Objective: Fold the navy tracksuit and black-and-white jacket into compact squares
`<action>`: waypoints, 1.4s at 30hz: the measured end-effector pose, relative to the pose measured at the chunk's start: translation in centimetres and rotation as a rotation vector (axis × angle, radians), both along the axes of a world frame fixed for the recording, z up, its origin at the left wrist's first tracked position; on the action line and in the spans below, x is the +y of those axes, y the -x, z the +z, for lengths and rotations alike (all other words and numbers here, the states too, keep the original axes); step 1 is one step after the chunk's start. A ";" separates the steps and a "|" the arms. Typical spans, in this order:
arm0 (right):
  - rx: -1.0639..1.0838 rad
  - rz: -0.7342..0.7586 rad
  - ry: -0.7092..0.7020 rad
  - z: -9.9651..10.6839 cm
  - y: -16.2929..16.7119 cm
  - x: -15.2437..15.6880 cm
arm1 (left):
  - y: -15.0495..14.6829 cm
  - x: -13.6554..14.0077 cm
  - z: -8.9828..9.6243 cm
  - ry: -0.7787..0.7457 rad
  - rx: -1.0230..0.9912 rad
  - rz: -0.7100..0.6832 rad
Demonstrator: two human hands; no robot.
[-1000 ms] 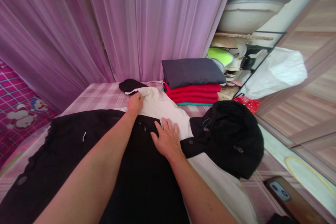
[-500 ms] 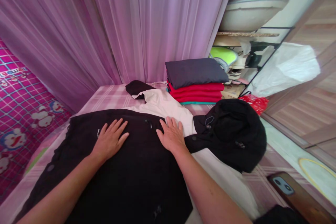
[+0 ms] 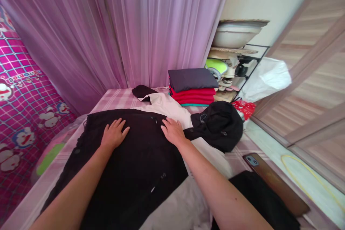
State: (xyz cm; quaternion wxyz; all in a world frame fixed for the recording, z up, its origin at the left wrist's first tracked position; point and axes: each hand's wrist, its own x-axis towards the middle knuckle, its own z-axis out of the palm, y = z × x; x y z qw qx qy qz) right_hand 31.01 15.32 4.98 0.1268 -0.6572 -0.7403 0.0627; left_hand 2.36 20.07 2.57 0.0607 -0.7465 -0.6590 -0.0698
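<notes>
A hooded jacket (image 3: pixel 134 158), black on its body and pale across the shoulders, lies spread flat on a bed (image 3: pixel 113 97) with a checked pink sheet. Its black hood (image 3: pixel 223 125) points to the right, and one sleeve with a black cuff reaches toward the curtain. My left hand (image 3: pixel 114 133) rests palm down on the black part, fingers spread. Near the edge where black meets pale, my right hand (image 3: pixel 172 129) also lies flat with its fingers apart. Neither hand grips the cloth. The other sleeve is partly hidden under my right forearm.
Folded clothes (image 3: pixel 192 86), dark grey on red, are stacked by the purple curtain (image 3: pixel 151 28). A phone (image 3: pixel 275 183) lies at the right edge. Beyond stand a rack with basins (image 3: pixel 237 34), a white bag (image 3: pixel 265 79) and a wooden wardrobe (image 3: pixel 304 61).
The view has tilted up and pulled back, showing more of the near sleeve and phone. Both hands stay flat on the jacket in nearly the same places.
</notes>
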 end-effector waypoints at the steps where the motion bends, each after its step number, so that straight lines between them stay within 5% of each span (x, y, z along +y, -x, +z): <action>1: 0.000 0.020 -0.023 0.6 0.0 -1.2 | 0.0 -0.2 0.2 -0.060 -0.003 -0.002; 5: -0.066 0.006 -0.071 0.9 -2.4 -6.7 | -0.4 -1.9 0.8 -0.209 0.002 -0.048; 9: -0.157 -0.129 0.046 -1.5 -7.0 -10.2 | -0.7 -5.7 1.2 -0.190 0.002 -0.076; 14: -0.193 -0.169 0.065 -3.2 -9.0 -10.5 | 0.0 -12.1 1.4 -0.103 0.018 -0.076; 20: -0.177 -0.188 0.104 -1.3 -7.0 -11.2 | 0.7 -17.4 0.3 0.012 0.025 -0.056; 27: -0.109 0.122 0.159 -2.3 -3.4 -14.5 | 0.8 -17.8 -1.0 0.058 0.005 -0.018; 42: -0.177 0.044 0.108 -3.7 -3.8 -14.7 | -0.5 -19.9 -0.3 0.028 -0.068 -0.020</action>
